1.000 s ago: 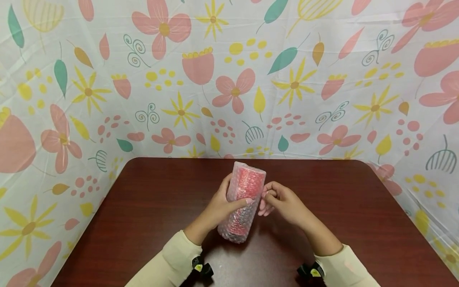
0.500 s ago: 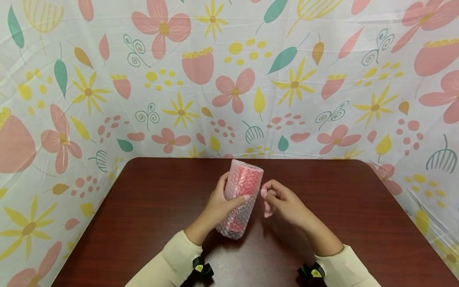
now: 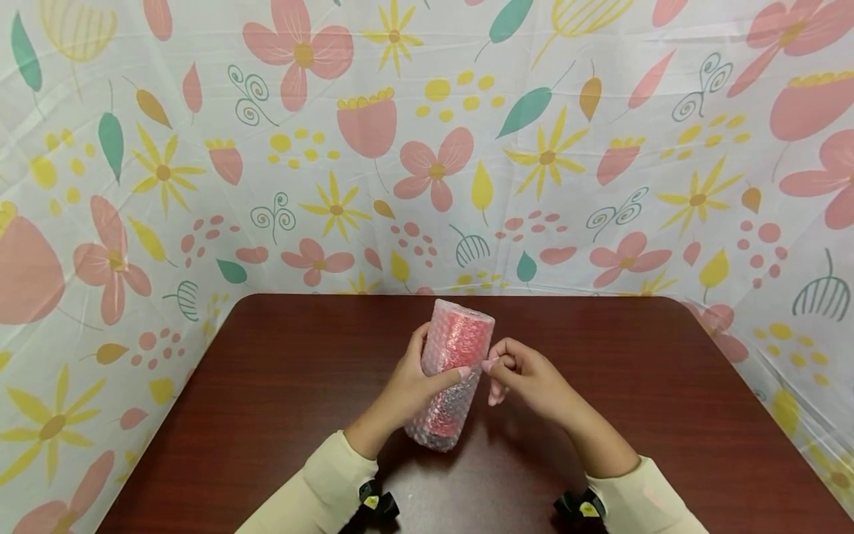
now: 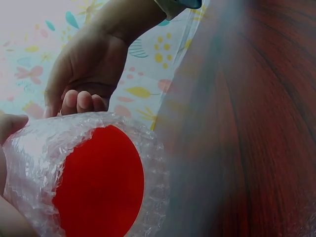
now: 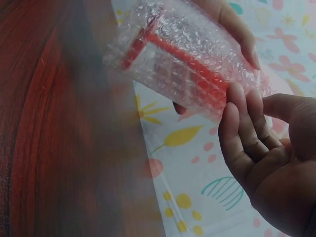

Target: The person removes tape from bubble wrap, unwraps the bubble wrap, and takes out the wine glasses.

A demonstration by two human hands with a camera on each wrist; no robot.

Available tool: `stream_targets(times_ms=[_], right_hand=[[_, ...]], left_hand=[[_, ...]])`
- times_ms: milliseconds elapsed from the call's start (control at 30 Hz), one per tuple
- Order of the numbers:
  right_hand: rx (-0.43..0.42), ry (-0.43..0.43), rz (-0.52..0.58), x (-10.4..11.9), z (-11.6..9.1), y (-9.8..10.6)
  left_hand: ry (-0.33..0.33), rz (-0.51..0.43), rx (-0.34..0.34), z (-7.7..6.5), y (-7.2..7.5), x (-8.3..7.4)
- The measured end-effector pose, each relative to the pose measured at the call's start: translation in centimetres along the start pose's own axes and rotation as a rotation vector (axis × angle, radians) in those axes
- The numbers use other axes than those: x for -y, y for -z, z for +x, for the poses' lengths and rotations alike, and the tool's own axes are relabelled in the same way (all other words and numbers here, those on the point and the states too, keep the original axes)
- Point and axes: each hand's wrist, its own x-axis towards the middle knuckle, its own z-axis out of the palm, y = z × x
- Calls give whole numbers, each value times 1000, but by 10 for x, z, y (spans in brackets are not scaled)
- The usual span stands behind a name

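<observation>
A red cylinder wrapped in clear bubble wrap (image 3: 457,345) is held tilted over the table, its top leaning right and away. My left hand (image 3: 414,378) grips it from the left, thumb across the front. In the left wrist view, a flat red end (image 4: 101,182) shows through an opening in the wrap. My right hand (image 3: 523,374) is at the right side of the bundle, thumb and index finger pinching at the edge of the bubble wrap (image 5: 197,54). Its other fingers (image 5: 239,126) are curled close beside the wrap in the right wrist view.
The dark red-brown wooden table (image 3: 300,356) has rounded far corners. Behind it and along both sides hangs a white sheet (image 3: 427,245) printed with flowers and leaves. Black straps with small devices (image 3: 378,500) are on both wrists, below cream sleeves.
The wrapped cylinder shifted slightly left and up, then came back right. A gap opened between it and my right fingertips half a second ago; now they are at the wrap again.
</observation>
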Motion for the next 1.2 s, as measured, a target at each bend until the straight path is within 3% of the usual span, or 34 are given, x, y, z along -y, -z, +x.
stream_targets(times_ms=[400,600,933,1200], right_hand=[[-2,-15,3,-1,1,-2],[-1,-21,-3,0,1,-3],[12,-15,-65,3,1,-5],[38,-12,14,2,1,-7]], left_hand=[[-9,-72,43,-3,0,-4],[-24,-38,58,-2,1,-4],[-9,2,-15,-1,2,0],[-21,6,-63,1,1,1]])
